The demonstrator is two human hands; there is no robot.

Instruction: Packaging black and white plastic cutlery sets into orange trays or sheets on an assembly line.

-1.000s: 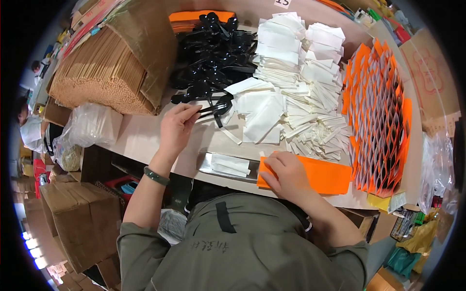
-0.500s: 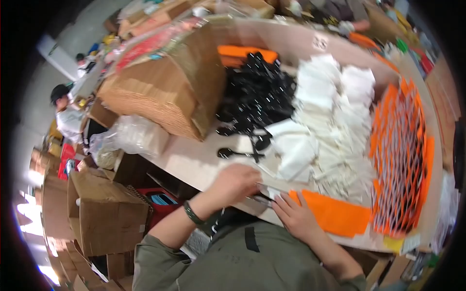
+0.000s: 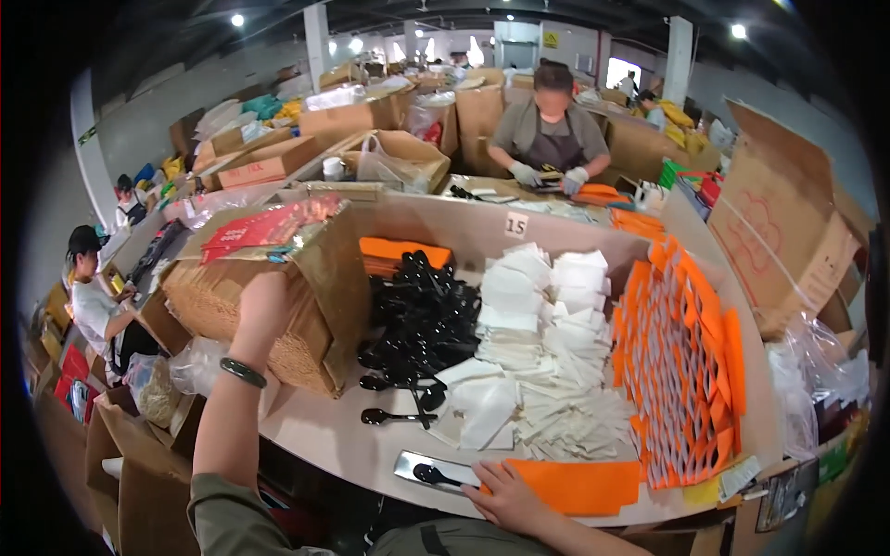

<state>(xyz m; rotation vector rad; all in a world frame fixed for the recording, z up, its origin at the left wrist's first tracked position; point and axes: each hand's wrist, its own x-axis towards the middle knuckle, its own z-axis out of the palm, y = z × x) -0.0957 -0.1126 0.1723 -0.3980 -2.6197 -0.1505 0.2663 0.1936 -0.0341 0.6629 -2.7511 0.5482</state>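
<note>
My left hand [image 3: 267, 304] reaches up to the open carton [image 3: 341, 287] packed with thin, tan, wooden-looking sticks [image 3: 199, 301]; its fingers cannot be made out against the pack. At the table's front edge, my right hand [image 3: 508, 496] lies with fingers stretched over the left end of a flat orange sleeve [image 3: 584, 486]. Sticking out left of that hand is a shiny pale strip [image 3: 408, 463], on which a black spoon [image 3: 436, 475] lies. Beyond it are a heap of black spoons [image 3: 422, 315] and piles of white folded napkins [image 3: 514, 296].
A fanned stack of orange sleeves [image 3: 677, 371] stands on the right. The table's raised back wall [image 3: 575, 236] separates it from a gloved co-worker [image 3: 552, 139]. Red packets [image 3: 264, 230] lie on the carton. An open cardboard box [image 3: 130, 473] stands at lower left.
My left hand has left the strip and moved up and away to the carton of sticks. My right hand stays on the orange sleeve. The view has tilted up.
</note>
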